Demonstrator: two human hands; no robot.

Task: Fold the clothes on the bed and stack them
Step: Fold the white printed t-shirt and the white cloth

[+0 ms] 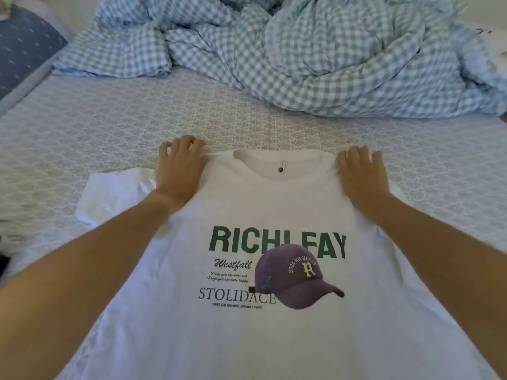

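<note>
T-shirt (263,204) lies print-up on the bed (82,127), collar away from me. My left hand (179,167) and right hand (362,174) each pinch a shoulder. Step: laying flat. Next, probably: fold sleeves inward.

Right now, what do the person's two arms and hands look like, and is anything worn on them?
Both forearms are bare up to the frame edge: no sleeves show. The left hand and the right hand wear no gloves, and no rings, watch or bracelet can be seen on the fingers or wrists.
</note>
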